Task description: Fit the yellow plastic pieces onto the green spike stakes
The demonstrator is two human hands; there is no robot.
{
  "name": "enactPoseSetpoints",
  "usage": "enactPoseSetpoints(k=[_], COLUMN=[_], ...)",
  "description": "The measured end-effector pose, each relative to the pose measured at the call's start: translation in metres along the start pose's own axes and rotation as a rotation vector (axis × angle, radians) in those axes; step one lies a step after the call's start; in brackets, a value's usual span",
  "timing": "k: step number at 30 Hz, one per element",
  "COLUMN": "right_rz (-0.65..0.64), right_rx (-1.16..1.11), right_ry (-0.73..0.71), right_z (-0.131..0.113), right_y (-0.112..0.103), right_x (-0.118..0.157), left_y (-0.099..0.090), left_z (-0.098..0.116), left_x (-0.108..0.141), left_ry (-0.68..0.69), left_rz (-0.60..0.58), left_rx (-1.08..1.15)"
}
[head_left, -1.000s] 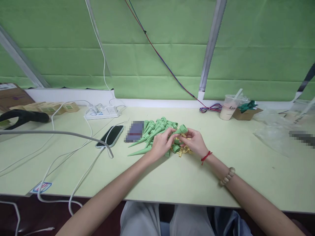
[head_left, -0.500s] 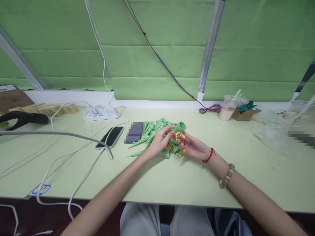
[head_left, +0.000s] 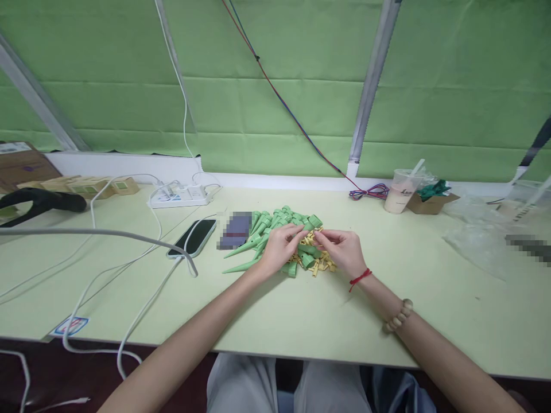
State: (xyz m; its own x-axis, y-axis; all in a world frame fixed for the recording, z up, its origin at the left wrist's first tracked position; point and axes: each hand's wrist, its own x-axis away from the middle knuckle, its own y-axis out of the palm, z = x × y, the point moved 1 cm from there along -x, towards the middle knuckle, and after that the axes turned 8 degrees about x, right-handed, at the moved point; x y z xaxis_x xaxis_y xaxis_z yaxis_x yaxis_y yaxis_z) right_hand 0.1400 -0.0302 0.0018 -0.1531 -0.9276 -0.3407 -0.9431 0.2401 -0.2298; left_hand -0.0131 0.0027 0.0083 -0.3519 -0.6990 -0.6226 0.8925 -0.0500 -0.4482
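Observation:
A heap of green pointed plastic spikes and caps (head_left: pixel 243 248) lies mid-table, with small yellow pieces (head_left: pixel 316 267) among and in front of them. Over the heap's middle, my left hand (head_left: pixel 282 246) has its fingers bent and pressed together; what they grip is too small to name. My right hand (head_left: pixel 344 249) is at the heap's right side, thumb and forefinger pinched close to my left fingertips. Whatever lies in that pinch cannot be made out. A green cap (head_left: pixel 315 221) rests just behind the fingertips.
Left of the heap lie a dark blurred packet (head_left: pixel 235 230), a phone (head_left: pixel 193 238), white cables and a power strip (head_left: pixel 181 196). A drink cup (head_left: pixel 399 192), small carton (head_left: pixel 430 202) and plastic bag (head_left: pixel 473 238) are at the right.
My right hand has turned from palm up to palm down, its fingers now pinched near my left fingertips. More yellow pieces show beneath it. My left hand has barely moved.

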Motion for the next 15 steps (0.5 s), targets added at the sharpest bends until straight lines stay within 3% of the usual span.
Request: enactPoseSetpoints(k=[2, 4, 6, 8, 11, 15], right_rz=[0.065, 0.052, -0.079, -0.293, -0.565, -0.67], right_rx=[0.093, 0.066, -0.075, -0.257, -0.544, -0.826], right_ry=[-0.124, -0.094, 0.074, 0.258, 0.428, 0.556], right_z=[-0.001, -0.002, -0.003, -0.004, -0.007, -0.011], right_y=[-0.001, -0.003, -0.006, -0.007, -0.008, -0.007], right_x=[0.002, 0.0, -0.003, -0.005, -0.005, -0.002], left_y=[0.0, 0.0, 0.0, -0.001, -0.002, -0.005], left_z=[0.001, 0.001, 0.001, 0.0, 0.0, 0.0], left_x=[0.001, 0.001, 0.0, -0.001, -0.004, -0.008], left_ry=[-0.048, -0.098, -0.124, -0.133, -0.145, -0.12], left_rz=[-0.005, -0.002, 0.008, 0.017, 0.003, -0.025], left_rx=[0.057, 0.114, 0.159, 0.216, 0.317, 0.375])
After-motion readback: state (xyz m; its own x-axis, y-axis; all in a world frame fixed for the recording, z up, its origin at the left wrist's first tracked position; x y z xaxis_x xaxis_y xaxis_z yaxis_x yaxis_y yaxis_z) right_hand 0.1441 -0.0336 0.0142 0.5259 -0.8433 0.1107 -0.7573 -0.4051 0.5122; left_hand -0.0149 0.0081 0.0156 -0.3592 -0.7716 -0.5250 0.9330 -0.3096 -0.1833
